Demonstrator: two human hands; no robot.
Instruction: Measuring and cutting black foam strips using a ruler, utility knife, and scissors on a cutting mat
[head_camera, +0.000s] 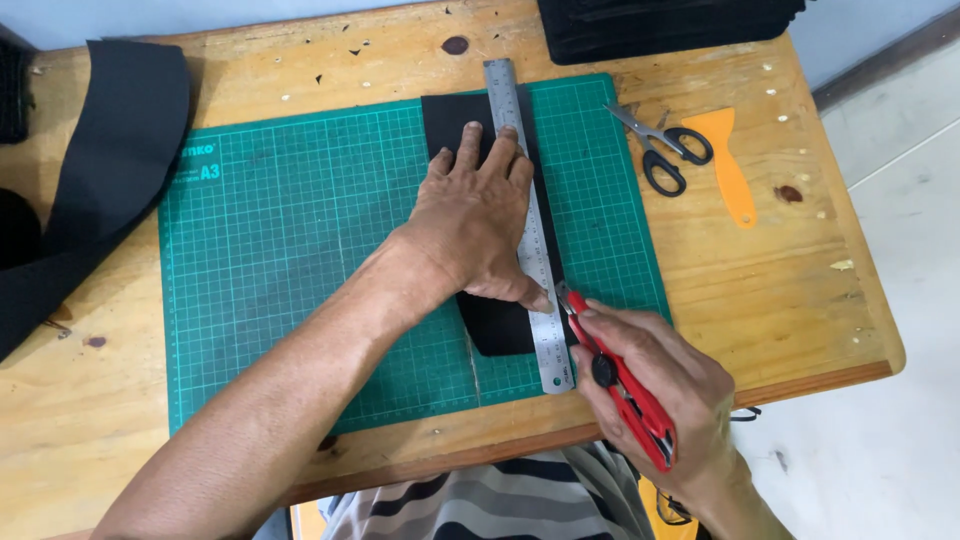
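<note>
The wooden desk (120, 400) carries everything. On it lies a green cutting mat (280, 270), spread under both hands. Well left of the left fingers, a wide band of black material (110, 160) curves off the desk's edge. Beyond the fingertips, at the desk's far edge, sits a dark stack (660, 25).

A black sheet (495, 325) lies on the mat beneath the left hand (475, 220), showing past the fingertips and again below the thumb. A steel ruler (545, 330) lies along the sheet's right side, running from beyond the fingertips down toward the person. The left fingers (468, 145) are spread flat, palm down, pressing sheet and ruler together; the index finger rests on the ruler and the thumb touches its edge lower down.

The right hand (660, 385) is closed around a red knife (625, 385), its tip at the ruler's right edge, just beside the left thumb.

Right of the left fingers, apart from the ruler, lie black-handled scissors (665, 150), partly on the mat's edge, and just beyond them an orange scraper (728, 165) on the bare wood.
</note>
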